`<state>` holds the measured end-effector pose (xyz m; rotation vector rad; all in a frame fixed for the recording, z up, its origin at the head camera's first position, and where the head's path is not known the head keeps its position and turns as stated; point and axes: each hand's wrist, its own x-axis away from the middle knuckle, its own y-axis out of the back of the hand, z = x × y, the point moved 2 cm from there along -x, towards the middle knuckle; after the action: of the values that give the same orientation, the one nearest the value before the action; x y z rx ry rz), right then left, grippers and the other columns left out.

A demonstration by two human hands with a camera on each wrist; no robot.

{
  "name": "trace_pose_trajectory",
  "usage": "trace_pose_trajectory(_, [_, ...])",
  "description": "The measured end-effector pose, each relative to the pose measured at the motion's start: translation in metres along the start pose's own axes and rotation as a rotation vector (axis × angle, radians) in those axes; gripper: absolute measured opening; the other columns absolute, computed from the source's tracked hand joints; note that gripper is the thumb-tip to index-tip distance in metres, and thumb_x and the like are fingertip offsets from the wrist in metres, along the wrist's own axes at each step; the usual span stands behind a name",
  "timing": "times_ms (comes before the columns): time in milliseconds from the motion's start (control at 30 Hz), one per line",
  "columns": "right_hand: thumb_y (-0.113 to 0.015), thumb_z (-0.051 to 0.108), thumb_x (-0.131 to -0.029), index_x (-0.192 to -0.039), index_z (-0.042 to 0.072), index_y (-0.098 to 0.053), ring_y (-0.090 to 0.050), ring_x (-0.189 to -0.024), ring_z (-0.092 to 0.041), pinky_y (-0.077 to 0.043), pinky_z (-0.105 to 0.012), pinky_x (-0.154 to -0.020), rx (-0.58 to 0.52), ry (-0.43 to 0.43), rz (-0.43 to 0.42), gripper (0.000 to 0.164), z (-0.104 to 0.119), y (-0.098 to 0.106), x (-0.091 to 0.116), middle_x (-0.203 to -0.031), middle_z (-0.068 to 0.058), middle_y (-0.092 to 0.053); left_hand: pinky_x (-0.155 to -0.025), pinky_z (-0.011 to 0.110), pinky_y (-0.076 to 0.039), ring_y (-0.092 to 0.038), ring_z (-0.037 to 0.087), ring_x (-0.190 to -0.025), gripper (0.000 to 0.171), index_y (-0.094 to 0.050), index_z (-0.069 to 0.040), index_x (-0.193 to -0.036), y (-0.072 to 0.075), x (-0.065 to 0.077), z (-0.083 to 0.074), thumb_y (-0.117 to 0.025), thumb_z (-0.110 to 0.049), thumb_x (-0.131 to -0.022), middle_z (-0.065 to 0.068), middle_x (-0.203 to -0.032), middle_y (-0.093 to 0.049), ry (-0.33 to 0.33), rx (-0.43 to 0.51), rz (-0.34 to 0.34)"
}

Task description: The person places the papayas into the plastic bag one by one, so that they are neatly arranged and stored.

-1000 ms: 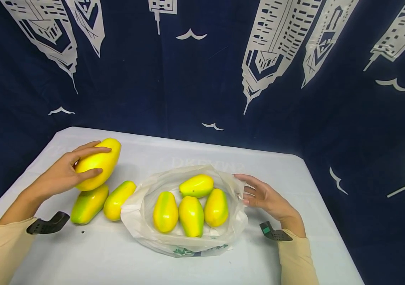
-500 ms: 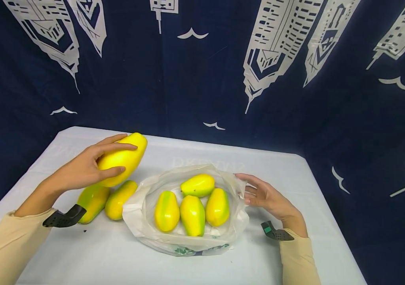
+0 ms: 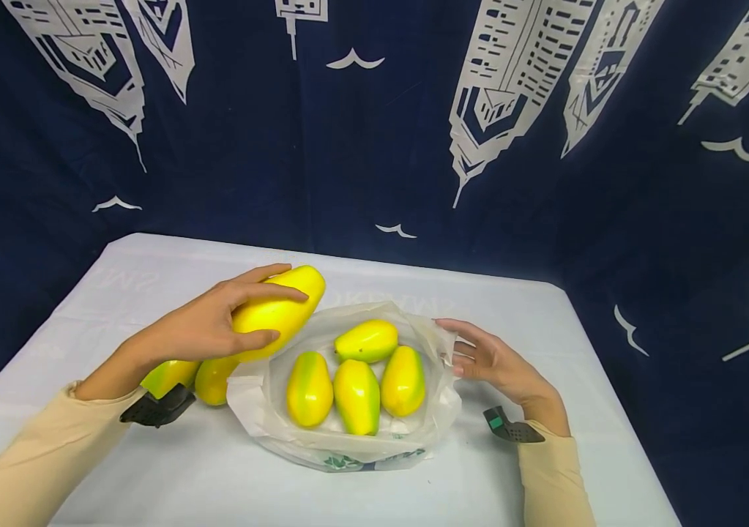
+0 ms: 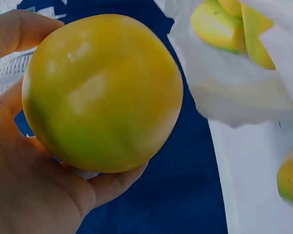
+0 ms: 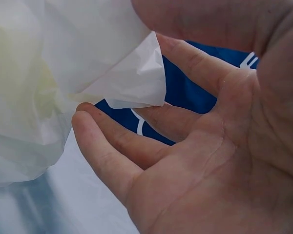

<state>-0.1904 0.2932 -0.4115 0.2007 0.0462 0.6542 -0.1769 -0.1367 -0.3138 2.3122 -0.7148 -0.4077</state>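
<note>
My left hand (image 3: 216, 315) grips a large yellow papaya (image 3: 285, 313), fingers over the top and thumb along the near side. The fruit is held up over the left back edge of a white plastic bag (image 3: 295, 445). Its rounded, partly green end faces the left wrist view. The bag stands open on the table, with several yellow-green papayas (image 3: 356, 395) inside. At the bag's right rim, my right hand (image 3: 493, 366) pinches the plastic between thumb and index finger, the other fingers loosely extended in the right wrist view.
Two more papayas lie left of the bag, one (image 3: 170, 375) partly behind my left forearm, the other (image 3: 213, 382) against the bag. A white cloth covers the table (image 3: 479, 483). Behind it hangs a dark blue curtain (image 3: 242, 146) with white building prints.
My left hand has carried the papaya rightward, from above the two loose papayas to the bag's left back edge. The right hand stays at the bag's rim.
</note>
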Motion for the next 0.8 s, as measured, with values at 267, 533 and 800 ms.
trace_pose_trajectory(267, [-0.063,-0.001,-0.094,-0.155,0.011,-0.035,-0.053,-0.135,-0.016,-0.051,-0.03,-0.103,0.004,-0.003,0.004,0.068,0.0,-0.001,0.0,-0.158,-0.009,-0.04,-0.101,0.052,-0.051,-0.034,0.041,-0.146,0.053,-0.061,-0.026,-0.137,-0.017,-0.013,-0.01,-0.07,-0.011,-0.087,0.01,-0.165,-0.024,-0.055,-0.02,0.073])
trace_pose_trajectory(533, [-0.064,-0.001,-0.093,-0.154,0.011,-0.035,-0.054,-0.134,-0.014,-0.051,-0.029,-0.102,0.006,-0.012,-0.008,0.069,0.0,0.0,0.001,-0.158,-0.009,-0.039,-0.105,0.054,-0.048,-0.033,0.038,-0.147,0.053,-0.062,-0.028,-0.136,-0.036,-0.024,-0.014,-0.069,-0.011,-0.086,0.009,-0.165,-0.025,-0.079,-0.031,0.139])
trace_pose_trajectory(800, [-0.064,-0.001,-0.094,-0.155,0.011,-0.035,-0.053,-0.134,-0.014,-0.051,-0.029,-0.103,0.012,-0.004,-0.001,0.069,0.0,0.001,0.001,-0.158,-0.009,-0.039,-0.112,0.059,-0.038,-0.028,0.033,-0.15,0.055,-0.063,-0.027,-0.135,-0.052,-0.032,-0.015,-0.068,-0.011,-0.083,0.008,-0.164,-0.026,-0.102,-0.016,0.194])
